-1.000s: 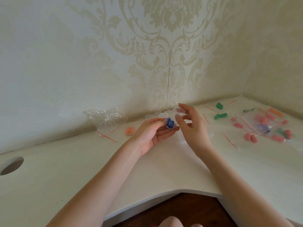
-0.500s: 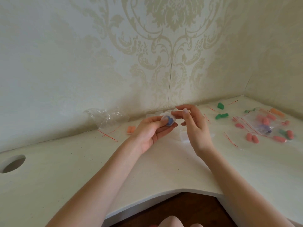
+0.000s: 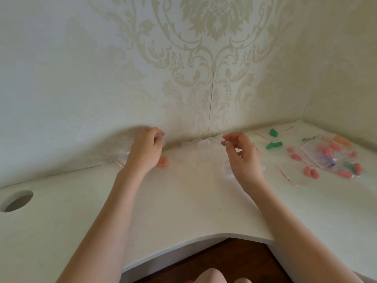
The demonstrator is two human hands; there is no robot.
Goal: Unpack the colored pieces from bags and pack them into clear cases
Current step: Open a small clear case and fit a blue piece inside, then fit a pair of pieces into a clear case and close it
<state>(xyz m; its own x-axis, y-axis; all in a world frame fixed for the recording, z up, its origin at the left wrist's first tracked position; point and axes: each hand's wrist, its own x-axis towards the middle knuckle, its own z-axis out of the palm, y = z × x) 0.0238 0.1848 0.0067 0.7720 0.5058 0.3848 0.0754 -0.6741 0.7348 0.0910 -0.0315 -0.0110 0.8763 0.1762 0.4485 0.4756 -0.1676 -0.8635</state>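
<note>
My left hand [image 3: 145, 150] is at the back left by the wall, blurred. Its fingers curl round a small clear case [image 3: 160, 139] with a bluish tint inside. Just right of that hand lies an orange piece [image 3: 163, 160]. Several empty clear cases [image 3: 204, 147] sit in a cluster along the wall between my hands. My right hand [image 3: 242, 155] hovers right of them with loosely curled fingers, holding nothing. Two green pieces [image 3: 274, 145] lie further right, before a clear bag [image 3: 315, 155] among loose pink pieces [image 3: 311, 172].
A crumpled clear bag [image 3: 122, 159] is mostly hidden behind my left hand. The white corner desk [image 3: 183, 201] has a round cable hole [image 3: 17, 201] at far left and a curved front edge. Walls close off the back and right.
My hands have parted. The left hand carried the clear case with the blue pieces to the left, toward the wall. The right hand let go of it and drew back to the right.
</note>
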